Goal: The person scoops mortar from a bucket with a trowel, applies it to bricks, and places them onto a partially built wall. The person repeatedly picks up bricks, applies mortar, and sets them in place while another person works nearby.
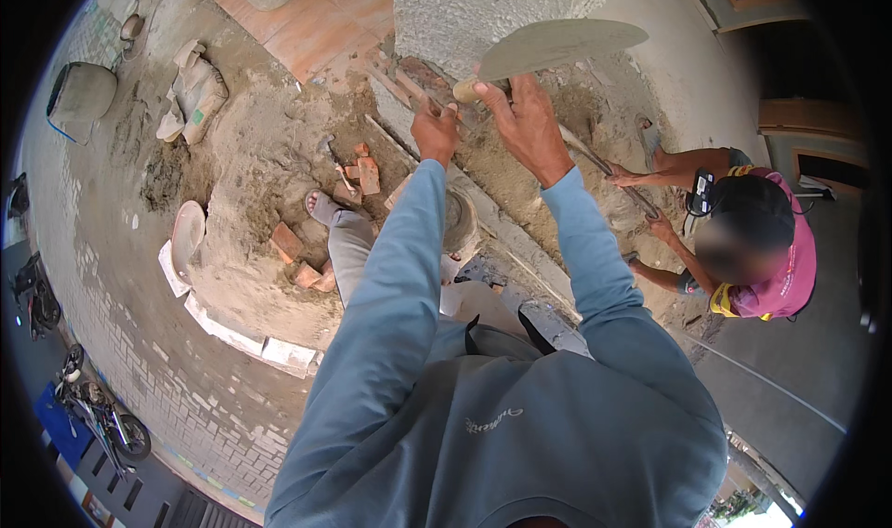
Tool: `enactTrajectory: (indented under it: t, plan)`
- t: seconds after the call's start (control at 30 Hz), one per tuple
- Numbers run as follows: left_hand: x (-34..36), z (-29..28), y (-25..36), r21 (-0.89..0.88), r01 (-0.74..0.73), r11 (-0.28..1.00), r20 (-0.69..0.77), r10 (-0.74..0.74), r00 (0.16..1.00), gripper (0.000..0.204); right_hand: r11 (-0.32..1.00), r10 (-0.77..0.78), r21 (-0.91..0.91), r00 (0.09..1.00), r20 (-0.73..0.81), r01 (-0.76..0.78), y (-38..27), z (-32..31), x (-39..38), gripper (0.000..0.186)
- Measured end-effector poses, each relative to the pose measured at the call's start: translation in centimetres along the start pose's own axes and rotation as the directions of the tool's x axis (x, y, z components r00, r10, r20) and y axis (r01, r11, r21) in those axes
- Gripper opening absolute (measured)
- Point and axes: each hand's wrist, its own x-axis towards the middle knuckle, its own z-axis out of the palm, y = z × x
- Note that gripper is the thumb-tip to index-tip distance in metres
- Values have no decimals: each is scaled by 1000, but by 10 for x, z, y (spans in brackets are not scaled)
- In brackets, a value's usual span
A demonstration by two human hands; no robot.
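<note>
My right hand (531,130) is closed round the pale handle of a trowel (562,48), with the thumb along the handle. The trowel's wide, rounded blade is grey with mortar and lies up and to the right of the hand. Just to the left, my left hand (437,136) is closed, its thumb uppermost. What it grips, if anything, I cannot make out. Beyond its fingers lie narrow reddish-brown pieces (409,84), at the foot of a rough plastered wall (455,17). Below my arms stands a bucket (460,219), partly hidden by my left sleeve.
At the right a person in a pink shirt (785,258) grips a long-handled tool (595,151) over sand. Broken bricks (369,175) lie near my foot. A torn sack (200,91), a round basin (189,233) and a large bucket (88,93) are at the left.
</note>
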Motion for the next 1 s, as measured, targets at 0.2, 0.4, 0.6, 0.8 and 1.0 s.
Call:
enactTrajectory:
  t: [0.2, 0.4, 0.6, 0.8, 1.0]
  plan:
    - [-13, -14, 36, 500, -487, 716, 87, 518, 851, 78, 462, 625, 819, 780, -29, -340, 78, 1, -148, 33]
    - [12, -32, 71, 741, -595, 310, 463, 407, 788, 95, -481, 598, 770, 485, 638, -419, 90, 86, -196, 26]
    - [8, -26, 61, 737, -597, 316, 482, 372, 793, 96, -658, 613, 748, 513, 600, -89, 65, 141, -116, 21]
    - [9, -28, 65, 743, -581, 331, 480, 340, 809, 94, -597, 546, 776, 606, 579, -203, 35, 99, -109, 19]
    - [20, -30, 62, 757, -620, 207, 529, 364, 767, 97, -67, 468, 819, 707, 530, -569, 62, 50, -164, 27]
